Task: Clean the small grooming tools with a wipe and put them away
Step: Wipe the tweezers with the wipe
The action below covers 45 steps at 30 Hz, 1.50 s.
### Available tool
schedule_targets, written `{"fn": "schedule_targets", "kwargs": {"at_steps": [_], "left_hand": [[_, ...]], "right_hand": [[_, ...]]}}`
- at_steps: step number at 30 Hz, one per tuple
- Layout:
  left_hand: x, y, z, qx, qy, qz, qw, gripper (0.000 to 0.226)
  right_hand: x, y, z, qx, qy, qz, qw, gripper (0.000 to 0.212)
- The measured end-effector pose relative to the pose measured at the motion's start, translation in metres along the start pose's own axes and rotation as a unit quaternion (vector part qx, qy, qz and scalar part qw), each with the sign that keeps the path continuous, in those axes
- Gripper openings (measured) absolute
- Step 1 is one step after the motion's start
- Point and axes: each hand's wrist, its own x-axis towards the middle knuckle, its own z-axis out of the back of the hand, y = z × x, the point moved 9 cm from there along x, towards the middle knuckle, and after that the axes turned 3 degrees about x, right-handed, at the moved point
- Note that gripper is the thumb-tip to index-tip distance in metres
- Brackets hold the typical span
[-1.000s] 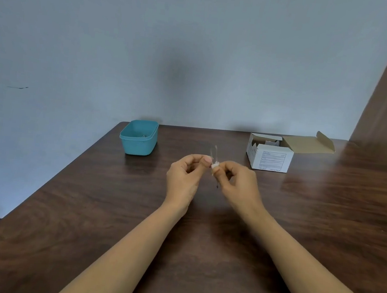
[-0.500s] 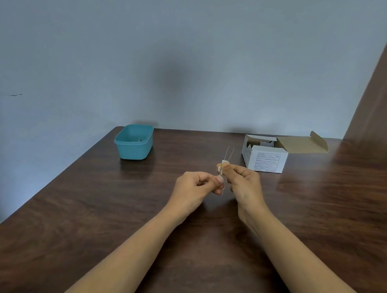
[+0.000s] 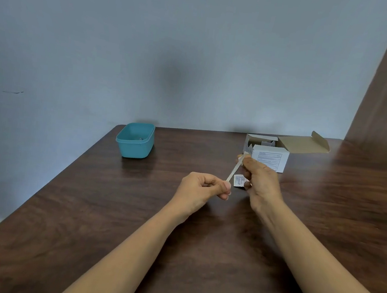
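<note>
Over the middle of the dark wooden table [image 3: 86, 206], the left hand [image 3: 203, 188] has its grip closed on the lower end of a slim silvery metal grooming tool [image 3: 234, 168]. The right hand [image 3: 261, 184] pinches the upper end through a scrap of white wipe [image 3: 245, 153], its lower fingers curled round a small white printed sachet [image 3: 239, 181]. Farther back, a teal plastic tub [image 3: 134, 149] sits near the far left corner, and an open white cardboard box [image 3: 270, 159] stands by the far edge.

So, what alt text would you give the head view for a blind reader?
Two bare hands hold a slim grooming tool above a dark wooden table: the left hand pinches its near end, the right hand its far end. Behind stand a teal tub and an open white box.
</note>
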Motion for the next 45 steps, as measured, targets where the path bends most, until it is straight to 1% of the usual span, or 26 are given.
{"fn": "schedule_targets", "kwargs": {"at_steps": [3, 7, 10, 13, 16, 18, 21, 25, 31, 33, 35, 37, 39, 42, 45], "left_hand": [[0.001, 0.000, 0.003, -0.009, -0.003, 0.007, 1.000, 0.020], [0.001, 0.000, 0.009, -0.011, -0.022, 0.010, 1.000, 0.019], [0.000, -0.006, 0.020, 0.040, -0.073, -0.019, 0.996, 0.018], [-0.003, -0.015, 0.033, 0.107, -0.136, -0.064, 0.983, 0.021], [-0.007, -0.020, 0.044, 0.133, -0.192, -0.088, 0.968, 0.022], [-0.009, -0.021, 0.047, 0.151, -0.210, -0.090, 0.962, 0.022], [-0.010, -0.024, 0.048, 0.174, -0.222, -0.093, 0.955, 0.021], [-0.011, -0.026, 0.047, 0.186, -0.223, -0.099, 0.952, 0.020], [-0.011, -0.026, 0.046, 0.232, -0.226, -0.103, 0.941, 0.021], [-0.012, -0.029, 0.044, 0.272, -0.226, -0.112, 0.929, 0.022], [-0.015, -0.035, 0.041, 0.327, -0.228, -0.127, 0.908, 0.020], [-0.019, -0.043, 0.036, 0.371, -0.234, -0.157, 0.885, 0.017], [-0.022, -0.049, 0.031, 0.416, -0.240, -0.199, 0.854, 0.014], [-0.023, -0.054, 0.024, 0.465, -0.248, -0.250, 0.812, 0.017], [-0.024, -0.058, 0.016, 0.500, -0.238, -0.273, 0.786, 0.026]], "right_hand": [[0.001, -0.002, 0.002, -0.003, -0.005, -0.020, 1.000, 0.010], [0.002, -0.006, 0.005, 0.035, -0.017, -0.048, 0.998, 0.008], [0.001, -0.007, 0.003, 0.073, -0.016, -0.055, 0.996, 0.013], [0.000, -0.008, 0.003, 0.099, -0.014, -0.061, 0.993, 0.011], [0.000, -0.011, 0.002, 0.072, -0.002, -0.060, 0.996, 0.009], [-0.002, -0.014, -0.002, 0.042, 0.010, -0.057, 0.997, 0.007], [-0.004, -0.014, -0.005, -0.003, 0.022, -0.033, 0.999, 0.017], [-0.007, -0.014, -0.008, -0.033, 0.027, -0.023, 0.999, 0.005], [-0.012, -0.016, -0.011, -0.032, 0.039, -0.038, 0.998, 0.010], [-0.015, -0.015, -0.013, -0.036, 0.044, -0.039, 0.998, 0.008], [-0.017, -0.015, -0.015, -0.039, 0.051, -0.039, 0.997, 0.002], [-0.017, -0.016, -0.015, -0.037, 0.048, -0.040, 0.997, 0.003], [-0.018, -0.016, -0.014, -0.038, 0.041, -0.037, 0.998, 0.005], [-0.021, -0.011, -0.013, -0.046, 0.034, -0.008, 0.998, 0.005], [-0.022, -0.006, -0.012, -0.066, 0.025, 0.033, 0.997, 0.006]]}}
